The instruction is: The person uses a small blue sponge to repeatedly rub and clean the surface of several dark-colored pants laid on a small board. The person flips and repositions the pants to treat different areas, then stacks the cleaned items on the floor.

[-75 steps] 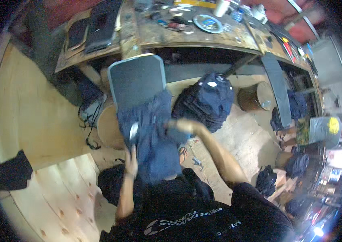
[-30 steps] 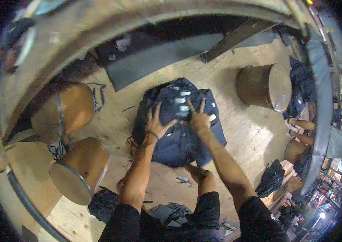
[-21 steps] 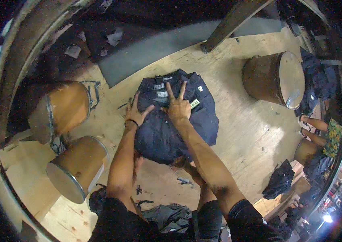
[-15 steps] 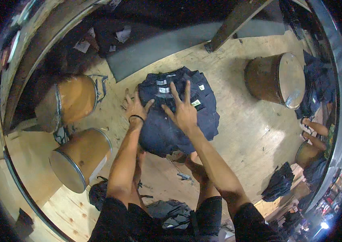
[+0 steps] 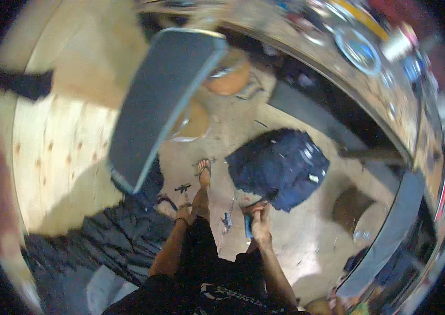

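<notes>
A stack of dark navy garments point(image 5: 272, 168) with small white labels lies on the floor ahead and to the right of me. My right hand point(image 5: 260, 224) is closed, just nearer to me than the stack. A narrow blue object point(image 5: 248, 226) shows along its thumb side; blur hides its exact kind. My left hand point(image 5: 183, 214) hangs beside my knee, away from the stack, its fingers smeared by motion. Past it stands my sandalled foot point(image 5: 204, 170). A small dark tool point(image 5: 226, 221) lies on the floor between my legs.
A long grey-topped board point(image 5: 167, 105) rises at the left, partly covering brown drums point(image 5: 191, 122). Dark cloth point(image 5: 112, 247) is heaped at the lower left. A cluttered wooden workbench point(image 5: 332, 84) curves along the upper right. Another brown drum point(image 5: 356, 210) stands at the right.
Both hands have left the garment stack and come back toward my body. The view has swung left, and the right hand now holds a blue object.
</notes>
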Motion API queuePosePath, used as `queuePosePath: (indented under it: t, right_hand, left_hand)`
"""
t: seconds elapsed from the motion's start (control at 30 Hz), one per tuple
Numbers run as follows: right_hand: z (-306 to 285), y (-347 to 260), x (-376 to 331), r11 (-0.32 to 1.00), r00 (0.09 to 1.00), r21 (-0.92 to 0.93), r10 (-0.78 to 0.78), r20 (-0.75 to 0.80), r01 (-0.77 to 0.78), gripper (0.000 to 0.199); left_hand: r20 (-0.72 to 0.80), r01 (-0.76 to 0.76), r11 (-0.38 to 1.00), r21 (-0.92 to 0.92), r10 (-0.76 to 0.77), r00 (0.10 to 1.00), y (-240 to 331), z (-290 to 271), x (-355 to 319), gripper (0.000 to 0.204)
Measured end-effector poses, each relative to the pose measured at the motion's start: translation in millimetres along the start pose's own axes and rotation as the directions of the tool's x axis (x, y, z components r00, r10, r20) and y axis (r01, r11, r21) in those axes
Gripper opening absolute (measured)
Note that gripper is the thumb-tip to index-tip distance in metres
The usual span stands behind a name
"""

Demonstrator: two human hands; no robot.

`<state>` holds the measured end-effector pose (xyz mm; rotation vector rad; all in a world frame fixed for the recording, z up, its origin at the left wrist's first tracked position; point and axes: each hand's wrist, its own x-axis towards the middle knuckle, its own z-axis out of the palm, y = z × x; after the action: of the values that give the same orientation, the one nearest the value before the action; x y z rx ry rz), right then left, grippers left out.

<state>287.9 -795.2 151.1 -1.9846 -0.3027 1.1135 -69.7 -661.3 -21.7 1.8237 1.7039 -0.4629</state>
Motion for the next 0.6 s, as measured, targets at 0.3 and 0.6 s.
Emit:
queuePosePath:
  t: [0.3, 0.6]
  right_hand:
    - [173.5, -409.2, 136.9, 0.100, 0.123, -0.469, -0.992, 0.018, 0.877, 0.045]
    - [265.1, -396.2, 197.2, -0.228, 0.181, -0.916, -0.937, 0.299, 0.330, 0.053]
  left_hand:
    - [0.390, 0.583, 0.729, -0.358, -0.451, 0.803, -253.5, 5.1, -135.5, 0.071]
    - [0.227, 0.614, 0.476, -0.630, -0.643, 0.731, -443.9, 49.1, 70.5, 0.067]
